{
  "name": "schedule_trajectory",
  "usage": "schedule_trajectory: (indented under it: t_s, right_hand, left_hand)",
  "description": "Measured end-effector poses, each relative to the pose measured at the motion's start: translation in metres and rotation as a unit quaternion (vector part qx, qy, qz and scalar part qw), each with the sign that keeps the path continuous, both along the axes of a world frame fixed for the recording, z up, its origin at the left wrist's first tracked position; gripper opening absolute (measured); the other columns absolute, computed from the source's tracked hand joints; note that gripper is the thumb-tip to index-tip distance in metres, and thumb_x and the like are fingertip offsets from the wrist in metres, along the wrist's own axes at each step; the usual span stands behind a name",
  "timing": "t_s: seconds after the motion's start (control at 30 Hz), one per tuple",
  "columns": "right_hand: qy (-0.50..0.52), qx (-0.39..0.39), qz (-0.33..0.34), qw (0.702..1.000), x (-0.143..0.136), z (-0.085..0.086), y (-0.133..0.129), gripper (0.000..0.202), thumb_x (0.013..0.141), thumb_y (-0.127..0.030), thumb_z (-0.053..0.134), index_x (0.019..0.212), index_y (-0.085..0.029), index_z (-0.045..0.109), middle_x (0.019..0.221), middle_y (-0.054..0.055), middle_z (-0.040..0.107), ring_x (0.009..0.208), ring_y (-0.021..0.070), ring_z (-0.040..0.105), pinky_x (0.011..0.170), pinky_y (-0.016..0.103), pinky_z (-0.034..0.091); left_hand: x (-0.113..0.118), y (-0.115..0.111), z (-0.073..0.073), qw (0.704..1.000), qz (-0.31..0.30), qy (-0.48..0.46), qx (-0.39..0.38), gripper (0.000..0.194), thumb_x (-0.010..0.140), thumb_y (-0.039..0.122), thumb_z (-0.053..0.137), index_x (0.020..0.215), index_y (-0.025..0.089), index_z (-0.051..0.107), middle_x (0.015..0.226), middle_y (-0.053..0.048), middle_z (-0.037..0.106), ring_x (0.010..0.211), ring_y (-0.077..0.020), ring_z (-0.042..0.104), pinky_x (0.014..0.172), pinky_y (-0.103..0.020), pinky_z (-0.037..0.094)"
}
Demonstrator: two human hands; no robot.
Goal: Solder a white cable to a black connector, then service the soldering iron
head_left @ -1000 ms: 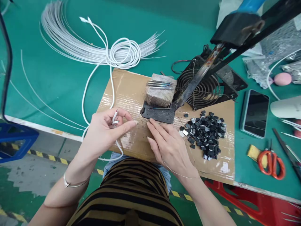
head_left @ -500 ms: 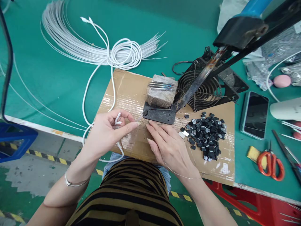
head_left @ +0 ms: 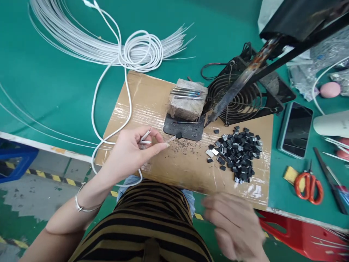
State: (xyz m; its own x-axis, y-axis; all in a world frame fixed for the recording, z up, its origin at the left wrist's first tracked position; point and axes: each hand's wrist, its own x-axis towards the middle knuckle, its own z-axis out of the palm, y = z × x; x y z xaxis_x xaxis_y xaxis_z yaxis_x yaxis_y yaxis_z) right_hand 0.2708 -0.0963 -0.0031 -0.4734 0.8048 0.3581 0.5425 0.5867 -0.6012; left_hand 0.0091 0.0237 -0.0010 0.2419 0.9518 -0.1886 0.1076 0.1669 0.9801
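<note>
My left hand (head_left: 144, 147) pinches a thin white wire (head_left: 171, 139) between thumb and forefinger. At the wire's far end a small black piece (head_left: 178, 135) lies at the black plate's (head_left: 183, 130) lower edge. White cable ends (head_left: 144, 138) stick up among the fingers of that hand. My right hand (head_left: 233, 223) is smeared by motion in front of the board's near edge, and its fingers cannot be made out. Many small black pieces (head_left: 240, 153) are heaped on the cardboard (head_left: 177, 167). A soldering iron (head_left: 229, 91) points down toward the plate. Metal rods lie on the grey block (head_left: 185, 109).
A fan (head_left: 237, 98) stands behind the iron. White wires (head_left: 76, 45) and a coiled cable (head_left: 141, 51) lie at the back left. On the right are a phone (head_left: 296, 130), orange-handled scissors (head_left: 307, 185), a yellow sponge (head_left: 290, 174) and tweezers (head_left: 329, 180).
My right hand has moved away from the plate toward me and to the right, uncovering dark crumbs on the cardboard. A black piece now shows at the wire's end. The view has shifted slightly.
</note>
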Motion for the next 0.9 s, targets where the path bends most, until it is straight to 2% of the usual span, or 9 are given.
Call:
schedule_trajectory:
  t_s: [0.07,0.2,0.37,0.5,0.53,0.6,0.67,0.8,0.9]
  right_hand:
    - [-0.006,0.001,-0.037,0.999,0.003,-0.001,-0.005,0.044,0.116,-0.029,0.031,0.111,-0.012,0.071,0.112,0.014,0.078,0.121,0.0229,0.073,0.093,0.036,0.063]
    - [-0.137,-0.029,0.005,0.990,0.004,-0.003,0.001,0.048,0.114,-0.030,0.040,0.149,-0.001,0.056,0.157,0.022,0.057,0.155,0.0342,0.047,0.116,0.052,0.055]
    - [0.008,-0.009,-0.034,0.999,0.003,-0.003,0.001,0.040,0.115,-0.025,0.031,0.110,-0.013,0.069,0.108,0.013,0.078,0.117,0.0208,0.074,0.089,0.034,0.064]
    - [-0.107,-0.018,0.019,0.994,-0.010,-0.007,0.012,0.045,0.113,-0.027,0.042,0.145,0.001,0.058,0.154,0.023,0.060,0.154,0.0348,0.048,0.118,0.051,0.054]
    - [-0.096,-0.020,0.037,0.995,-0.013,-0.007,0.015,0.043,0.112,-0.025,0.042,0.143,0.000,0.059,0.152,0.023,0.061,0.152,0.0341,0.051,0.118,0.050,0.055]
    - [-0.005,-0.021,0.035,0.999,-0.013,-0.006,0.015,0.035,0.113,-0.020,0.035,0.120,-0.009,0.067,0.120,0.016,0.077,0.124,0.0254,0.073,0.100,0.038,0.065]
    - [0.049,-0.029,-0.005,0.998,-0.008,-0.003,0.011,0.041,0.114,-0.021,0.028,0.104,-0.015,0.067,0.094,0.011,0.077,0.106,0.0222,0.078,0.085,0.034,0.067]
    - [0.002,-0.072,-0.021,0.997,0.008,0.004,-0.006,0.043,0.115,-0.030,0.034,0.120,-0.011,0.073,0.125,0.017,0.076,0.132,0.0285,0.070,0.104,0.044,0.062]
    - [0.099,-0.122,-0.079,0.984,0.024,0.007,-0.024,0.061,0.118,-0.041,0.021,0.096,-0.019,0.073,0.094,0.009,0.079,0.090,0.0198,0.080,0.077,0.031,0.063]
  left_hand:
    - [0.005,0.000,-0.003,1.000,-0.021,0.010,0.011,0.019,0.087,0.033,0.081,0.083,0.015,0.074,0.065,0.006,0.049,0.053,-0.0148,0.036,0.049,-0.021,0.024]
    - [0.013,-0.001,-0.008,0.998,-0.042,0.031,0.035,0.020,0.090,0.034,0.079,0.083,0.016,0.074,0.067,0.006,0.052,0.057,-0.0162,0.042,0.052,-0.022,0.029]
    - [0.016,-0.001,-0.011,0.997,-0.055,0.046,0.039,0.019,0.090,0.035,0.076,0.082,0.018,0.072,0.065,0.006,0.052,0.054,-0.0170,0.040,0.051,-0.025,0.026]
    - [0.017,-0.001,-0.011,0.996,-0.051,0.054,0.041,0.020,0.090,0.035,0.077,0.083,0.017,0.073,0.066,0.006,0.054,0.055,-0.0171,0.043,0.052,-0.024,0.029]
    - [0.017,-0.001,-0.011,0.996,-0.054,0.059,0.045,0.020,0.091,0.035,0.076,0.084,0.017,0.073,0.066,0.006,0.055,0.055,-0.0169,0.043,0.051,-0.024,0.030]
    - [0.018,-0.002,-0.012,0.994,-0.062,0.068,0.059,0.020,0.092,0.035,0.073,0.086,0.016,0.074,0.067,0.006,0.055,0.055,-0.0166,0.043,0.051,-0.025,0.029]
    - [0.019,-0.003,-0.012,0.992,-0.067,0.076,0.075,0.019,0.093,0.034,0.070,0.086,0.016,0.074,0.068,0.006,0.057,0.055,-0.0168,0.044,0.052,-0.025,0.029]
    - [0.024,-0.003,-0.013,0.989,-0.077,0.084,0.094,0.019,0.095,0.031,0.066,0.087,0.016,0.074,0.070,0.005,0.058,0.058,-0.0174,0.047,0.054,-0.026,0.031]
    - [0.026,-0.004,-0.012,0.988,-0.087,0.089,0.090,0.020,0.094,0.032,0.066,0.098,0.015,0.074,0.069,0.007,0.051,0.055,-0.0162,0.043,0.053,-0.026,0.028]
